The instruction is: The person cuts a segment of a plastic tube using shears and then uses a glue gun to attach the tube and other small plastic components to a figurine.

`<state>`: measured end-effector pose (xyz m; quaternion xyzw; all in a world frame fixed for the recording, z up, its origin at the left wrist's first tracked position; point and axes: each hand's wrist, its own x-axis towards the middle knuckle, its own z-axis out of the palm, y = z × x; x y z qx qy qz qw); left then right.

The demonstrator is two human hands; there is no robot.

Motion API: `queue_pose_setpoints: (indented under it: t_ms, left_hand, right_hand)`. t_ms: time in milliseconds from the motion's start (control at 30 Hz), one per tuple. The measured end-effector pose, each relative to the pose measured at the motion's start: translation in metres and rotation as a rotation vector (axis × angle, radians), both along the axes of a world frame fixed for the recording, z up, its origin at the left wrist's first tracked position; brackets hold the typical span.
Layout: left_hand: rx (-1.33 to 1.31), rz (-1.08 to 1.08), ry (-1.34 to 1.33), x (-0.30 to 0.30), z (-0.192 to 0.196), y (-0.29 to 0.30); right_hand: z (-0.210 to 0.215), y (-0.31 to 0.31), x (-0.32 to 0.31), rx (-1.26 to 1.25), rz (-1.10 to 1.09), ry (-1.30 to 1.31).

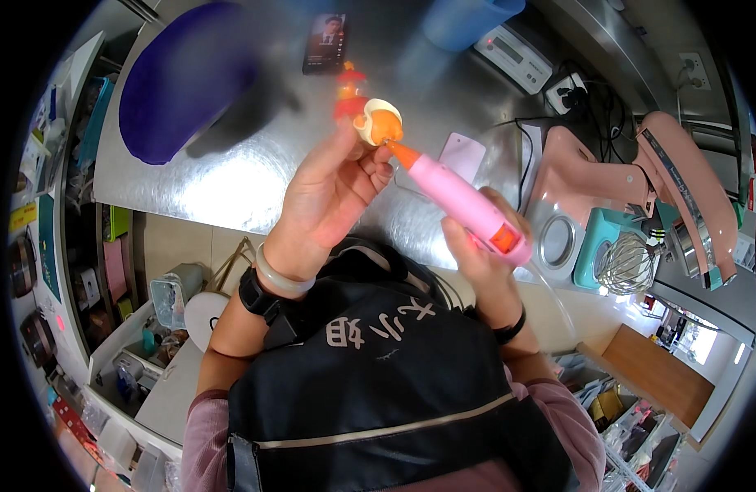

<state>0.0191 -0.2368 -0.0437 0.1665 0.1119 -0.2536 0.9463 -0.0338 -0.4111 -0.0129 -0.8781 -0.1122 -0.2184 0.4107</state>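
Note:
My left hand (335,182) is raised over the steel table, its fingertips closed on a small orange and cream figure piece (384,125). Wrapped around the pink body of a pen-shaped glue gun (464,201), my right hand (486,246) tilts it toward the left. The glue gun's orange nozzle tip meets, or almost meets, the lower edge of the piece. A thin clear stick trails from its back end. Just beyond the piece is a red and orange figure (351,88), blurred and partly covered by my left hand.
On the steel table (161,187) are a purple rounded object (185,82), a phone (325,45), a blue container (468,23), a white scale (513,59) and a pale pink card (462,156). A pink stand mixer (591,172) with a wire whisk (628,264) and black cables (612,123) occupy the right.

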Motion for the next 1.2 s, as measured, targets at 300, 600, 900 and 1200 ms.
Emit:
queue_pose_setpoints:
  t_ms: [300, 600, 900, 1200]
  left_hand:
    - [-0.026, 0.0, 0.004, 0.0, -0.001, 0.0]
    - [-0.046, -0.025, -0.011, 0.001, -0.009, 0.003]
    - [-0.084, -0.062, -0.05, 0.001, -0.012, 0.004]
    - [-0.005, 0.015, -0.015, 0.002, -0.004, 0.003]
  right_hand:
    - [0.004, -0.004, -0.006, -0.052, 0.051, 0.091]
    - [0.002, -0.007, -0.006, -0.061, 0.061, 0.087]
    - [0.002, -0.008, -0.005, -0.022, 0.091, 0.107]
    - [0.007, -0.003, -0.001, -0.31, 0.056, -0.169]
